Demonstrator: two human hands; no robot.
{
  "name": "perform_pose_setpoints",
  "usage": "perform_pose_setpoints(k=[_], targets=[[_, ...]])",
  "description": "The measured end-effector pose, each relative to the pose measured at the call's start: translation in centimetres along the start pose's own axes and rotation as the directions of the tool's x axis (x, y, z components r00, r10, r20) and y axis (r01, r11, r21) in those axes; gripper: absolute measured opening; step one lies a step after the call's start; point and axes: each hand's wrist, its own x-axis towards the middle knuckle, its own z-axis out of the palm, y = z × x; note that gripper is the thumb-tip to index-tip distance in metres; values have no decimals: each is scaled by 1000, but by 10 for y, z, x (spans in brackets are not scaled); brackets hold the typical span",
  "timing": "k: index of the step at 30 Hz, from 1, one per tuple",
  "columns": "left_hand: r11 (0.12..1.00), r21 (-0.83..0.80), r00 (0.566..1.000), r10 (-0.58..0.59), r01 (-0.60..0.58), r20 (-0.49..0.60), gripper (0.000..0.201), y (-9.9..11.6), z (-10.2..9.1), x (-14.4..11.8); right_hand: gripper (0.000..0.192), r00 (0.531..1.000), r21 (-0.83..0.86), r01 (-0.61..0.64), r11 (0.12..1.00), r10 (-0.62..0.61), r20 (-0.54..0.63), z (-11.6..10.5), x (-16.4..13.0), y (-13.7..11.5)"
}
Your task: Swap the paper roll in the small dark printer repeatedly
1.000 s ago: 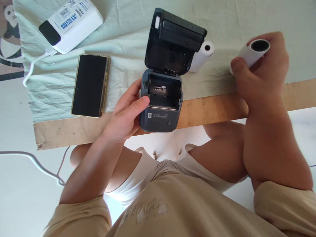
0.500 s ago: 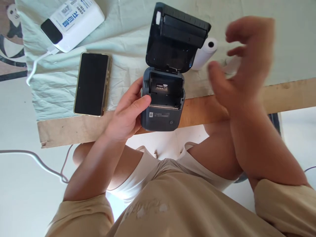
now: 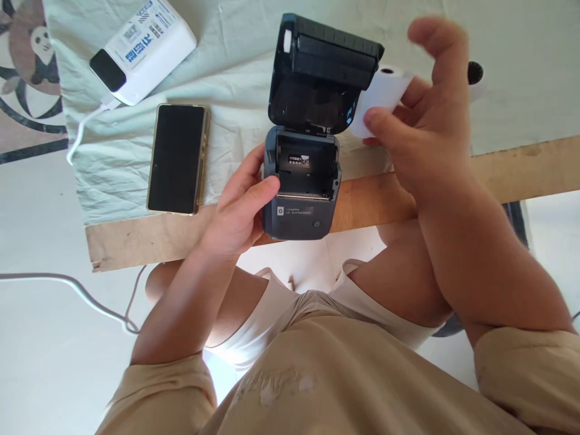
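My left hand (image 3: 240, 208) is closed around the left side of a small dark label printer (image 3: 301, 212), thumb on its front edge. The printer's lid (image 3: 312, 90) is swung up, and its paper bay (image 3: 306, 151) holds no roll. Just right of the lid, my right hand (image 3: 421, 115) has its thumb and lower fingers on a white paper roll (image 3: 380, 96), index finger raised and bent. Part of the roll is hidden behind the lid and fingers. Another white roll (image 3: 478, 84) with a dark core shows beyond that hand, partly covered by it.
A phone (image 3: 176, 158) lies on the pale green cloth (image 3: 235, 84) to the left. Behind it is a white device (image 3: 145, 54) with a plugged-in white cable (image 3: 84, 124). The table's wooden edge (image 3: 136, 241) runs in front, above my legs.
My right hand has moved left and closed on the paper roll beside the lid. The second roll's dark core has come into view. The left hand still holds the printer; the view has shifted slightly.
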Motion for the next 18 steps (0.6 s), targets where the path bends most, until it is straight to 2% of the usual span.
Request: perform_pose_setpoints(k=[2, 4, 7, 9, 12, 13, 16, 18], targets=[[1000, -10, 1000, -17, 17, 20, 41, 0, -1, 0, 54, 981, 152, -193, 969, 193, 19, -7, 6, 6], [1000, -10, 999, -29, 30, 30, 42, 0, -2, 0, 48, 949, 205, -315, 927, 300, 100, -13, 14, 14], [1000, -1, 1000, -15, 15, 16, 38, 0, -3, 0, 49, 956, 203, -281, 938, 254, 149, -14, 18, 19], [1000, 15, 1000, -5, 4, 3, 36, 1, -3, 0, 57, 961, 223, -264, 938, 236, 148, -9, 15, 16], [999, 38, 1000, 2, -2, 6, 37, 2, -4, 1, 70, 950, 254, -309, 917, 288, 119, -4, 10, 10], [999, 39, 1000, 0, -1, 12, 37, 2, -4, 1, 68, 944, 256, -328, 909, 310, 109, -4, 10, 9], [1000, 29, 1000, -7, 6, 17, 36, 1, -5, 2, 44, 925, 273, -379, 884, 361, 114, -10, 18, 14], [1000, 24, 1000, -7, 7, 5, 38, 0, -4, 1, 38, 920, 281, -392, 876, 373, 122, -14, 25, 19]])
